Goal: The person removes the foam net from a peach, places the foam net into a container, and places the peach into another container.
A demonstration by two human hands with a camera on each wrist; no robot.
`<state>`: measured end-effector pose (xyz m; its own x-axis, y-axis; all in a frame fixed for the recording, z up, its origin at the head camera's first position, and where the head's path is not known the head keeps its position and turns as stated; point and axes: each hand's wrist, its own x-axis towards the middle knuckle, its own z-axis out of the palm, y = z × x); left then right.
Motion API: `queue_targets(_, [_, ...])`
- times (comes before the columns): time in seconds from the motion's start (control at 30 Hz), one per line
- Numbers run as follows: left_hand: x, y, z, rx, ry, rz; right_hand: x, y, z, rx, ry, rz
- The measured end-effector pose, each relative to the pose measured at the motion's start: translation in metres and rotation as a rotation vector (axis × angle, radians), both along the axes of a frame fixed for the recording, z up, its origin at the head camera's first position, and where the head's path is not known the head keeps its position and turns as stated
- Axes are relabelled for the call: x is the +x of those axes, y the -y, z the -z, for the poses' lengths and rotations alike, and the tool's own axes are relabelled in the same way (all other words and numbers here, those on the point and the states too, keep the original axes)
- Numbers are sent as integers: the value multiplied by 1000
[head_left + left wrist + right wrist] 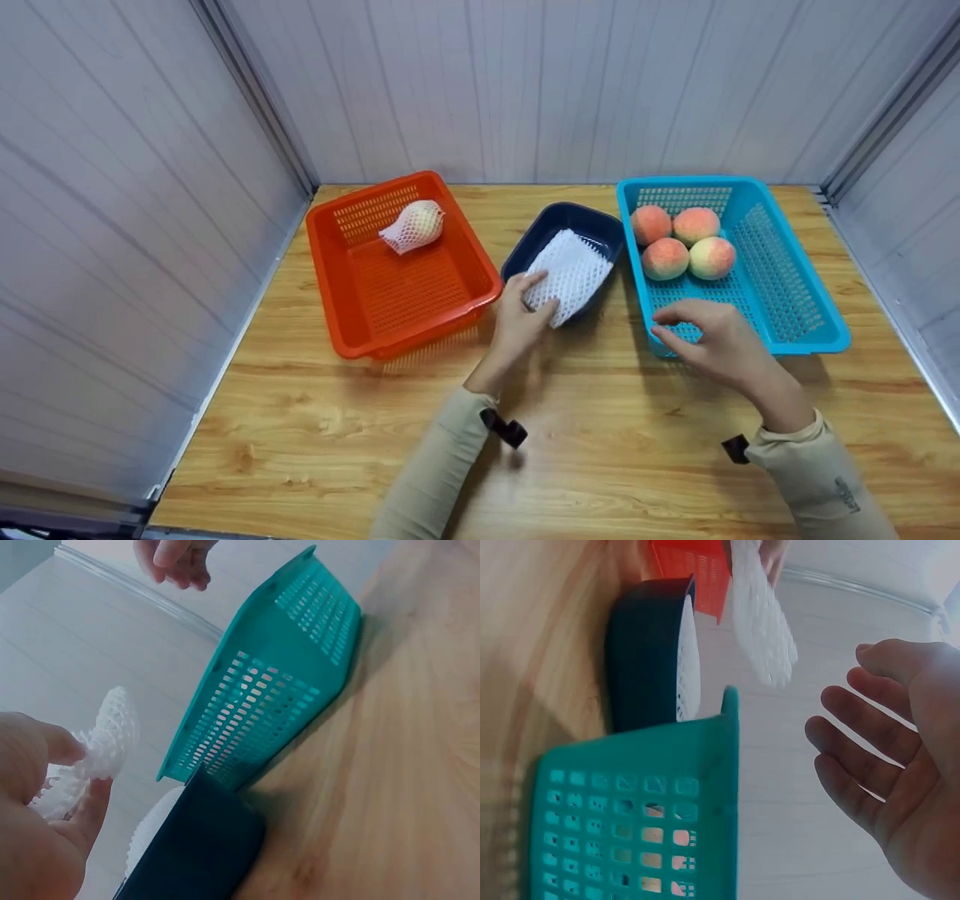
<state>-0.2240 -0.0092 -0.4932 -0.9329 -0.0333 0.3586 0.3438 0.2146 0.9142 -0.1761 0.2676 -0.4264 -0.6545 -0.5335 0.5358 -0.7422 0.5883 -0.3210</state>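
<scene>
My left hand (523,319) pinches a white foam net sleeve (571,274) between thumb and fingers, above a small navy basket (516,259). In the left wrist view the foam net sleeve (112,739) bends between the thumb and a finger. More white netting (689,667) shows inside the navy basket in the right wrist view. Over the near left corner of a blue basket (806,285), my right hand (712,337) hovers with nothing in it, its fingers loosely bent. Several peaches (712,258) lie together in the blue basket's far left part.
On the left stands a red basket (405,300), holding one fruit in a white foam net (420,225). All the baskets stand on a wooden table (585,450), with pale panel walls (480,90) behind and at both sides.
</scene>
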Motion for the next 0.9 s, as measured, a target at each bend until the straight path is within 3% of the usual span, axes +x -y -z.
queue_targets(0.2, [-32,-15,-7,-153,56,-72,8,3,10,1,39,17])
queue_targets(0.43, [-60,-33,-5,-299,157,-83,12,-2,17,-21,28,-3])
queue_targets(0.5, [-66,-34,-2,-390,185,-93,12,-2,17,-25,38,0])
queue_targets(0.6, [-71,-34,4,-631,188,-134,12,-1,18,-25,56,12])
queue_targets(0.67, [-73,-35,7,-832,140,-168,13,-1,19,-23,65,17])
queue_targets(0.77, [-75,-38,9,-1118,-8,-196,15,1,21,-26,65,19])
queue_targets(0.83, [-77,-41,8,-1256,-109,-170,15,2,23,-30,70,18])
queue_targets(0.9, [-78,-44,6,-1328,-145,-106,15,3,24,-33,77,18])
